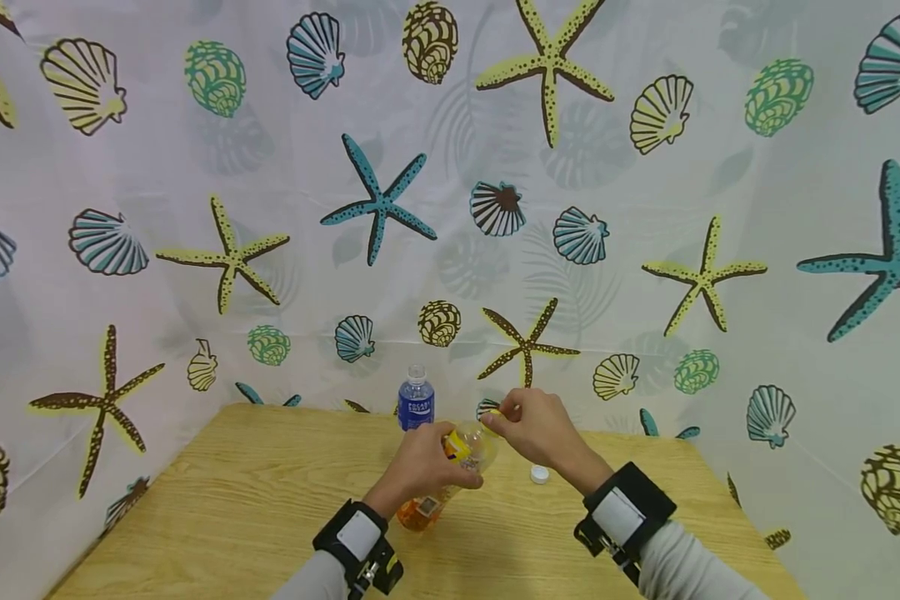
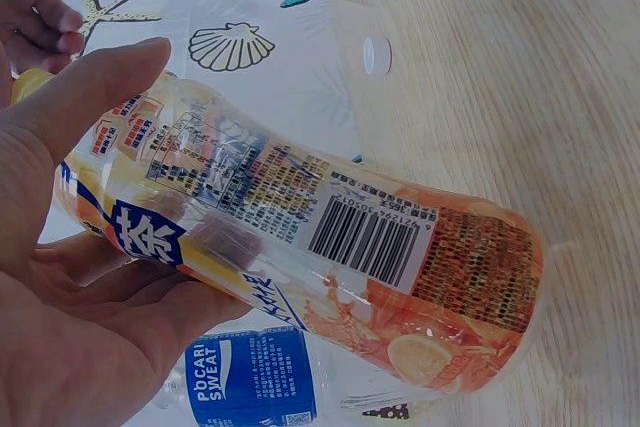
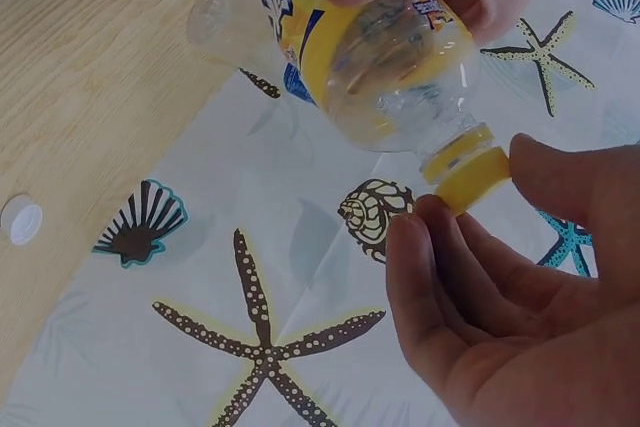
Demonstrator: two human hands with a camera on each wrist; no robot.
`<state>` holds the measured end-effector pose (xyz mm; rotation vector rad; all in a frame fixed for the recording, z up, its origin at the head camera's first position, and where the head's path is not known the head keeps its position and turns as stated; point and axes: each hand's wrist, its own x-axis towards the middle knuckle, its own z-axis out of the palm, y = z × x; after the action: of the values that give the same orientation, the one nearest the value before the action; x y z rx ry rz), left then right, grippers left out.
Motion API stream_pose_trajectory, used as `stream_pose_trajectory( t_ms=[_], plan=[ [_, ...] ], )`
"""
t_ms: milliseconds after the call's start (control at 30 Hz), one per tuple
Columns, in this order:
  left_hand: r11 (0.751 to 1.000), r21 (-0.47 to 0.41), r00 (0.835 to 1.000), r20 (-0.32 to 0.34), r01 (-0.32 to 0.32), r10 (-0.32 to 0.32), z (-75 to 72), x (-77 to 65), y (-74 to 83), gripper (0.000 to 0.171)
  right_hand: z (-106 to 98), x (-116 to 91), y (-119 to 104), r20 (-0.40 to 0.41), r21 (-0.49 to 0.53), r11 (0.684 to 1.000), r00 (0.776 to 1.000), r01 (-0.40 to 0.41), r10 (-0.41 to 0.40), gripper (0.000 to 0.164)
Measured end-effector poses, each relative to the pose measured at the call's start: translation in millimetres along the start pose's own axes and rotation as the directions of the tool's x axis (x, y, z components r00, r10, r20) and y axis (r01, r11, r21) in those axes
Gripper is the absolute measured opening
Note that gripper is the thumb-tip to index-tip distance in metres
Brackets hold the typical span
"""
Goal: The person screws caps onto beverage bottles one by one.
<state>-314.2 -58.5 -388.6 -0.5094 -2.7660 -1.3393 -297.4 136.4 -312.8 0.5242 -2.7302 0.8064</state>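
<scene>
My left hand (image 1: 422, 461) grips a clear plastic tea bottle (image 2: 370, 267) with an orange and yellow label around its upper body. The bottle leans to the right, its base low over the table. Between thumb and fingers, my right hand (image 1: 537, 429) pinches the yellow bottle cap (image 3: 474, 180) at the bottle's mouth. In the right wrist view the cap sits right at the end of the neck, just beyond a yellow ring. No drink shows inside the transparent upper part.
A blue-labelled Pocari Sweat bottle (image 1: 416, 407) stands uncapped behind my left hand. On the wooden table (image 1: 285, 483), a white cap (image 1: 539, 474) lies below my right hand. A curtain (image 1: 435, 275) printed with shells and starfish hangs behind the table.
</scene>
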Motion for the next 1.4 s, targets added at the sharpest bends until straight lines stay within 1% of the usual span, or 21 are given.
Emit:
stream_pose_trajectory(
  t_ms=[100, 167, 233, 400, 500, 600, 733, 800, 867, 1000, 1067, 1133, 1200, 1333, 1400],
  plan=[
    [1.000, 0.000, 1.000, 0.003, 0.000, 0.000, 0.0, -0.4, -0.9, 0.061, -0.1, -1.4, 0.4, 0.038, -0.020, 0.999, 0.998, -0.049, 0.050, 0.040],
    [1.000, -0.003, 1.000, 0.005, 0.005, -0.005, 0.0, -0.7, -1.2, 0.061, -0.6, -2.1, 1.4, 0.064, -0.014, 0.998, 0.996, -0.061, 0.062, 0.044],
    [1.000, -0.005, 1.000, 0.005, 0.008, -0.008, -0.1, -0.6, -1.1, 0.062, -1.6, -2.1, 1.9, 0.076, -0.001, 0.999, 0.996, -0.043, 0.043, 0.043],
    [1.000, 0.001, 1.000, 0.001, 0.015, -0.015, -0.4, -0.1, 0.7, 0.064, -4.0, -0.4, 2.1, 0.076, 0.043, 0.998, 0.996, 0.048, -0.052, 0.046],
    [1.000, 0.004, 1.000, 0.000, 0.024, -0.024, -0.5, -0.3, 1.4, 0.066, -4.3, -0.1, 1.8, 0.069, 0.057, 0.995, 0.994, 0.081, -0.085, 0.040],
    [1.000, -0.003, 1.000, 0.002, 0.028, -0.028, -0.8, -0.5, 2.1, 0.067, -4.3, -0.2, 1.3, 0.062, 0.042, 0.995, 0.993, 0.095, -0.097, 0.032],
    [1.000, -0.007, 1.000, 0.001, 0.030, -0.030, -0.4, -0.5, 2.0, 0.067, -3.9, -0.7, 1.0, 0.051, 0.000, 0.997, 0.996, 0.074, -0.074, 0.020],
    [1.000, -0.005, 1.000, 0.001, 0.028, -0.028, 0.1, -0.5, 1.5, 0.066, -3.5, -1.1, 1.0, 0.050, -0.016, 0.999, 0.998, 0.043, -0.043, 0.019],
    [1.000, -0.004, 1.000, 0.001, 0.023, -0.023, 0.7, -0.5, 1.3, 0.065, -2.9, -1.0, 1.3, 0.053, -0.025, 1.000, 0.999, 0.006, -0.005, 0.024],
    [1.000, -0.001, 1.000, 0.001, 0.022, -0.022, 1.7, 0.3, 0.2, 0.064, -2.2, 0.0, 3.3, 0.070, -0.048, 0.997, 0.995, -0.067, 0.070, 0.041],
    [1.000, -0.001, 1.000, 0.002, 0.027, -0.027, 1.9, 0.9, -0.5, 0.064, -2.6, 0.5, 4.1, 0.082, -0.045, 0.996, 0.994, -0.073, 0.077, 0.048],
    [0.999, -0.002, 0.999, 0.003, 0.034, -0.034, 1.7, 1.3, -0.8, 0.065, -3.3, 0.7, 3.9, 0.094, -0.023, 0.998, 0.993, -0.062, 0.064, 0.051],
    [0.999, -0.003, 0.999, 0.003, 0.037, -0.037, 1.5, 1.6, -0.8, 0.065, -4.5, 0.4, 3.2, 0.103, -0.002, 1.000, 0.994, -0.024, 0.025, 0.051],
    [0.999, -0.005, 0.999, 0.006, 0.041, -0.041, 1.1, 1.7, -0.4, 0.065, -5.4, 0.0, 0.7, 0.110, 0.019, 0.999, 0.993, 0.034, -0.036, 0.048],
    [0.999, -0.007, 0.999, 0.007, 0.046, -0.046, 0.4, 1.2, -0.5, 0.066, -4.4, 0.5, -0.3, 0.109, 0.020, 0.999, 0.993, 0.049, -0.051, 0.045]
  ],
)
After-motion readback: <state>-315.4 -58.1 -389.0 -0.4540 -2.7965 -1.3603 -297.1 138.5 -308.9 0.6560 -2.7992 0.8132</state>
